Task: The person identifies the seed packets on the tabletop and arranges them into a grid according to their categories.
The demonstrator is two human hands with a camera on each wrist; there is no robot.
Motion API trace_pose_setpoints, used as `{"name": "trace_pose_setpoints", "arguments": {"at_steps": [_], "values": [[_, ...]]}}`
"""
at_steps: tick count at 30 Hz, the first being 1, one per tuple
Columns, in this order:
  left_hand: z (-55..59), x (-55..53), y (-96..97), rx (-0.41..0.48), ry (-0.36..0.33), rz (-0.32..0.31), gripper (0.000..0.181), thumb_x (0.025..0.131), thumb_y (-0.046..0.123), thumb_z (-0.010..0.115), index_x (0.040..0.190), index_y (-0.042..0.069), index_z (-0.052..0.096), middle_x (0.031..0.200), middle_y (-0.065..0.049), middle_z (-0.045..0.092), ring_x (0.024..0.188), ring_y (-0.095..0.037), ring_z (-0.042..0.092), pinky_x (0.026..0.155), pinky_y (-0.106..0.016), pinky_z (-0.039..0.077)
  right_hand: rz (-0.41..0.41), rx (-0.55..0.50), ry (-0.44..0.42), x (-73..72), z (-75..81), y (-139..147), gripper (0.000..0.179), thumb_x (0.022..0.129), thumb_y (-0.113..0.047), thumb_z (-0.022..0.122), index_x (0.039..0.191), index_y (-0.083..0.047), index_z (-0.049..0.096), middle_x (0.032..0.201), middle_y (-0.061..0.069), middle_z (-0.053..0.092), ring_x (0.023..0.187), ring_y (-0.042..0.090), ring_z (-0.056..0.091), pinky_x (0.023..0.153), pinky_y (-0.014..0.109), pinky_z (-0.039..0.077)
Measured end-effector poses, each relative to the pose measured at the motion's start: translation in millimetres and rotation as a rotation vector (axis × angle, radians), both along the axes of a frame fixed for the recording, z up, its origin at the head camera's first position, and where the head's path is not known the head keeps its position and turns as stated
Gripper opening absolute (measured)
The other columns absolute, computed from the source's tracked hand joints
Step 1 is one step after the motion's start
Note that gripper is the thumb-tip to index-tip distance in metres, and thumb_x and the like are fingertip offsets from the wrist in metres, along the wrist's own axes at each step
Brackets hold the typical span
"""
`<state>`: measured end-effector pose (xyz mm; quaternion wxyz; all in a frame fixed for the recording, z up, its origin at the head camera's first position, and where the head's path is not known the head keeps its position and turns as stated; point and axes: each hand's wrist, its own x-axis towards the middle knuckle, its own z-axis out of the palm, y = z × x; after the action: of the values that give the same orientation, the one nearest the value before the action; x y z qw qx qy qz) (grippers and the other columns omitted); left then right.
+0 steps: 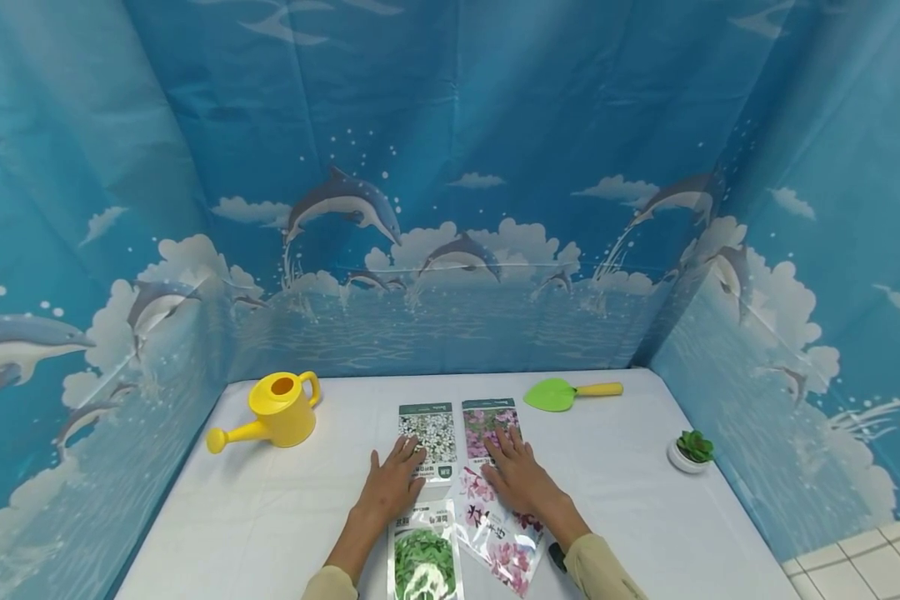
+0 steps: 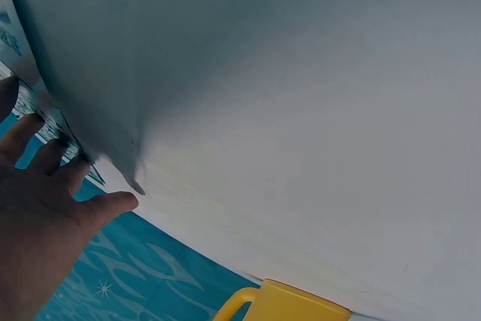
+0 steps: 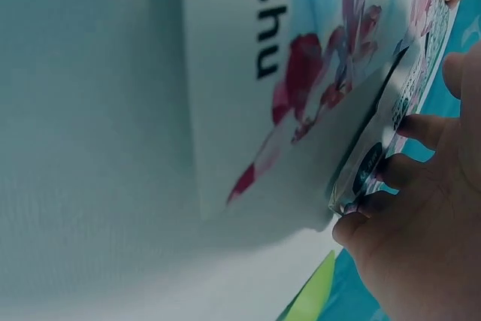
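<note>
My left hand [image 1: 390, 486] rests with spread fingers on the lower left part of a seed packet with white flowers [image 1: 440, 435]. To its right lies a seed packet with pink flowers [image 1: 477, 436], and the outstretched fingers of my right hand [image 1: 523, 481] touch its lower part. Partly under that hand is a white bag with pink blossoms [image 1: 512, 562], lying at a slant. Nearest me, right of the left forearm, a seed packet with green leaves [image 1: 423, 558] lies flat. The right wrist view shows the blossom bag [image 3: 301, 88] close up, beside the fingers.
A yellow watering can [image 1: 288, 421] stands at the back left of the white table [image 1: 217, 517]. At the back right lies a green trowel [image 1: 553, 395] with a yellow handle. A small potted succulent [image 1: 693, 448] stands near the right edge. Something dark [image 1: 557, 557] shows beside the right sleeve.
</note>
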<state>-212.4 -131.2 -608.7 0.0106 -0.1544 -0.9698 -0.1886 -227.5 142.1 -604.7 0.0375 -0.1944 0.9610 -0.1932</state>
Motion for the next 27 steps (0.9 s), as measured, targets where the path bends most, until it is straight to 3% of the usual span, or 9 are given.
{"name": "trace_pose_setpoints", "arguments": {"at_steps": [13, 19, 23, 27], "values": [[2.8, 0.8, 3.3, 0.043, -0.03, 0.011, 0.051, 0.105, 0.02, 0.071, 0.152, 0.004, 0.06, 0.168, -0.019, 0.044, 0.159, -0.041, 0.035, 0.122, -0.076, 0.026, 0.02, -0.008, 0.066, -2.1, -1.0, 0.8, 0.061, 0.114, -0.034, 0.054, 0.165, -0.003, 0.043, 0.174, 0.028, 0.026, 0.162, 0.053, 0.018, 0.125, 0.074, 0.022], [4.0, 5.0, 6.4, 0.057, 0.042, -0.013, 0.052, 0.104, 0.02, 0.071, 0.152, 0.003, 0.059, 0.168, -0.02, 0.044, 0.158, -0.044, 0.036, 0.122, -0.076, 0.027, 0.1, -0.075, 0.075, 17.1, 9.6, 10.6, 0.063, 0.112, -0.034, 0.059, 0.166, -0.006, 0.041, 0.176, 0.024, 0.024, 0.163, 0.049, 0.019, 0.126, 0.072, 0.023], [8.2, 19.4, 4.1, 0.061, 0.079, -0.057, 0.055, 0.104, 0.022, 0.073, 0.154, 0.003, 0.058, 0.169, -0.02, 0.042, 0.158, -0.045, 0.035, 0.119, -0.079, 0.029, 0.233, -0.088, 0.067, 42.7, 12.8, 18.8, 0.065, 0.112, -0.034, 0.061, 0.167, -0.009, 0.04, 0.176, 0.021, 0.025, 0.162, 0.046, 0.022, 0.124, 0.072, 0.026], [12.6, 46.7, -0.4, 0.139, 0.022, -0.121, 0.061, 0.104, 0.025, 0.074, 0.157, 0.003, 0.053, 0.172, -0.021, 0.037, 0.16, -0.047, 0.029, 0.117, -0.083, 0.026, 0.336, -0.049, 0.115, 65.0, 12.7, 23.7, 0.064, 0.111, -0.035, 0.062, 0.166, -0.009, 0.043, 0.175, 0.019, 0.032, 0.16, 0.045, 0.028, 0.121, 0.071, 0.032]]}}
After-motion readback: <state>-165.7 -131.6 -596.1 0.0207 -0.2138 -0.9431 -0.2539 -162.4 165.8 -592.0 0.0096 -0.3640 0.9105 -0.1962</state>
